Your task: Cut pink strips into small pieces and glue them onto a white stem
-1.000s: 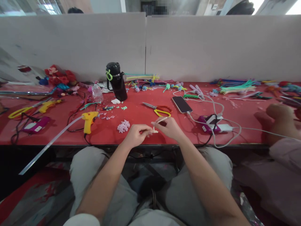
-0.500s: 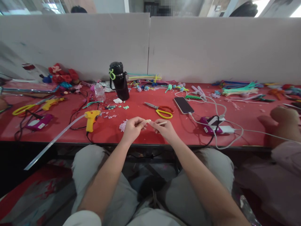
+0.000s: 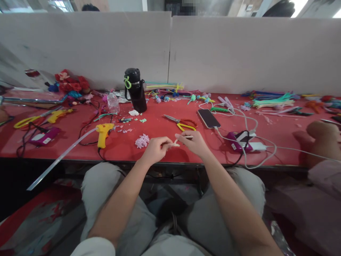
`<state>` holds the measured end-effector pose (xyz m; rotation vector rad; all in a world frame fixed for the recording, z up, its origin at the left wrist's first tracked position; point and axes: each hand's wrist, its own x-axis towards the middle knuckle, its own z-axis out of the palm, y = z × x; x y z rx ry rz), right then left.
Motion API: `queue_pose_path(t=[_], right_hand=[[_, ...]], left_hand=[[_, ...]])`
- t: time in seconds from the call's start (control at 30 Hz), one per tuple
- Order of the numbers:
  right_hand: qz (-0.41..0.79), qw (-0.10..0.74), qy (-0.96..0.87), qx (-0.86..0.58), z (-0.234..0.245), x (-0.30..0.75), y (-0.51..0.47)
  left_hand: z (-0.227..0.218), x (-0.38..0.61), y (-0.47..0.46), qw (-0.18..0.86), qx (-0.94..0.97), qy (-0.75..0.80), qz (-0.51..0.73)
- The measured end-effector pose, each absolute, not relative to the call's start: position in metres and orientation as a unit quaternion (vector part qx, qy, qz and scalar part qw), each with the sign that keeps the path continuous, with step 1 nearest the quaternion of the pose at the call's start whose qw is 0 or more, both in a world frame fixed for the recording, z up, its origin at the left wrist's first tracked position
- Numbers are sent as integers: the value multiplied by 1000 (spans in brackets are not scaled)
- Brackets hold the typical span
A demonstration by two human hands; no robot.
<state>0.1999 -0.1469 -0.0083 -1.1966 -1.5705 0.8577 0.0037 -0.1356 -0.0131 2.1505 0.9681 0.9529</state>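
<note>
At seven o'clock from the scissors, the left hand and right hand have parted slightly, both pinched closed on a cream pipe cleaner; its bend now shows, suggesting shaping continues.

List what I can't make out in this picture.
Head view:
Whether the pale strip joins the pale piece: too small.
Their gripped parts: hidden by the right hand and left hand.
Lettering on the left purple box: too small.
Neighbour's sleeve: cut off by the right edge.
</note>
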Motion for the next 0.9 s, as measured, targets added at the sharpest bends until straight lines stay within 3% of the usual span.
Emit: queue_pose_path(t=[0.3, 0.53, 0.63, 0.77, 0.9], right_hand=[[387, 475, -634, -473, -23, 182, -146], [322, 399, -722, -464, -30, 173, -156], [305, 365, -752, -455, -25, 178, -159], [284, 373, -743, -477, -16, 193, -155], [307, 429, -709, -468, -5, 204, -151]], left_hand=[[-17, 3, -132, 366, 691, 398, 479], [-27, 1, -126, 183, 774, 459, 395], [-26, 2, -128, 158, 825, 440, 319], [-22, 4, -134, 225, 859, 376, 265], [-13, 7, -142, 408, 782, 324, 342]])
